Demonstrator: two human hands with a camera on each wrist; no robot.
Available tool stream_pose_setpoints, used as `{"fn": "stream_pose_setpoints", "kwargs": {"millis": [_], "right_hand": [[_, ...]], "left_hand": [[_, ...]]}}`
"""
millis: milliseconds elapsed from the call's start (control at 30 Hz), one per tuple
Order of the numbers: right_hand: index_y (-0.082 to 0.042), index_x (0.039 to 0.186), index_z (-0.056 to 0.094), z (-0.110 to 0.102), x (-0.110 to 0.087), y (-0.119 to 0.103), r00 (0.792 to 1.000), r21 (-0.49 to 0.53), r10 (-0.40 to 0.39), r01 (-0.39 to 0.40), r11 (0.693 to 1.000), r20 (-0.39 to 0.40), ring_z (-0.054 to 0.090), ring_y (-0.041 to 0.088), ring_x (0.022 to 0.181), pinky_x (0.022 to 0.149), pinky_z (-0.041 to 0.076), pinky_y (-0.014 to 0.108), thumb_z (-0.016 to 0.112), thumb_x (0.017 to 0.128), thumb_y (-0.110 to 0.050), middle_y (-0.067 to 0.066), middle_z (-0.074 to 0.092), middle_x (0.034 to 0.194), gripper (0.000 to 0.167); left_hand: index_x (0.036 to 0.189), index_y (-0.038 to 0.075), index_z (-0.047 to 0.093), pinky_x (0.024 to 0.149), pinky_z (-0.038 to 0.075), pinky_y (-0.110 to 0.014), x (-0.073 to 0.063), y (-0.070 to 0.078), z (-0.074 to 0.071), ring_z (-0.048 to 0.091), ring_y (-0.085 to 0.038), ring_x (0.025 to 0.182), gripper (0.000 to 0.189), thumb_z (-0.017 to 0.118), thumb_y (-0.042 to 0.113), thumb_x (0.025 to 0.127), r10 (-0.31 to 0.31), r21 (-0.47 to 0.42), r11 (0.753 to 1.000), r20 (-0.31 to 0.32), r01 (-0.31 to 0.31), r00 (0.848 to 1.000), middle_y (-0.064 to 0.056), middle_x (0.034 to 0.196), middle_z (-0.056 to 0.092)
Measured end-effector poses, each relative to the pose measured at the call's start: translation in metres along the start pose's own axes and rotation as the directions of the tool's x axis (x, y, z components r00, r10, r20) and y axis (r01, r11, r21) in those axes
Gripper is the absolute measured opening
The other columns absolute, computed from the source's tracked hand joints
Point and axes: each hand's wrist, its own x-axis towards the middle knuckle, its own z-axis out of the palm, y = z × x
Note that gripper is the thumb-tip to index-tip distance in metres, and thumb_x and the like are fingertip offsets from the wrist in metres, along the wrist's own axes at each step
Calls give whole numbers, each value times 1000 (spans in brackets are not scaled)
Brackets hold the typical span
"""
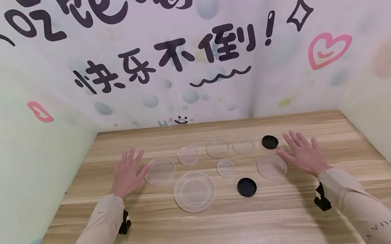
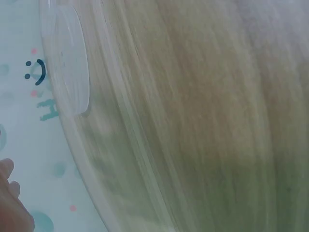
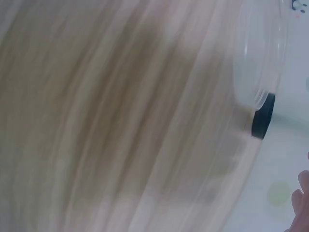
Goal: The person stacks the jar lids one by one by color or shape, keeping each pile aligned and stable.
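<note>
My left hand is spread at the left, its thumb by the rim of a clear round dish. On the other side my right hand has its fingers spread, the thumb close to another clear dish. Just beyond that thumb lies a black round lid. Between the hands sit a large clear dish with an inner ring, a small clear disc and a second black lid. Only fingertips show at the edges of both wrist views.
Farther back stand three clear round dishes, a left one, a middle one and a right one. The wooden table meets a printed backdrop behind and pale walls at both sides.
</note>
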Motion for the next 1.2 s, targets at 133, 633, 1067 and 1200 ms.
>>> {"fn": "stream_pose_setpoints", "kwargs": {"millis": [133, 633, 1067, 1200], "right_hand": [[-5, 141, 15, -1, 3, -8, 1000, 13, -11, 11, 1000, 1, 6, 38, 130, 97, -4, 61, 33, 90, -51, 19, 9, 145, 71], [-5, 139, 25, 11, 20, -53, 995, 78, -94, 93, 993, 15, 9, 34, 131, 99, 0, 59, 38, 92, -43, 17, 18, 144, 62], [-3, 136, 32, 17, 35, -101, 975, 149, -216, 222, 964, -53, 21, 36, 128, 100, 12, 57, 40, 92, -39, 17, 32, 138, 57], [0, 130, 40, 22, 43, -117, 956, 176, -269, 287, 942, -121, 31, 36, 123, 100, 21, 51, 47, 91, -30, 19, 41, 131, 50]], "left_hand": [[140, 10, 25, 96, -1, -64, -1, 3, 0, 2, -38, 131, 61, 41, 43, 91, 15, -8, 1000, -23, -16, 1000, -19, 145, 10], [135, 6, 34, 97, 9, -62, -3, 5, 4, 12, -39, 129, 54, 46, 33, 91, 80, -32, 996, -142, -86, 987, -21, 142, 20], [131, 6, 41, 96, 21, -58, -6, 7, 11, 29, -39, 122, 47, 51, 24, 89, 58, -225, 968, -244, -115, 968, -23, 132, 36], [133, 7, 38, 94, 23, -59, -8, 7, 15, 32, -41, 118, 47, 48, 26, 91, -5, -324, 945, -175, -52, 985, -24, 131, 37]]}}
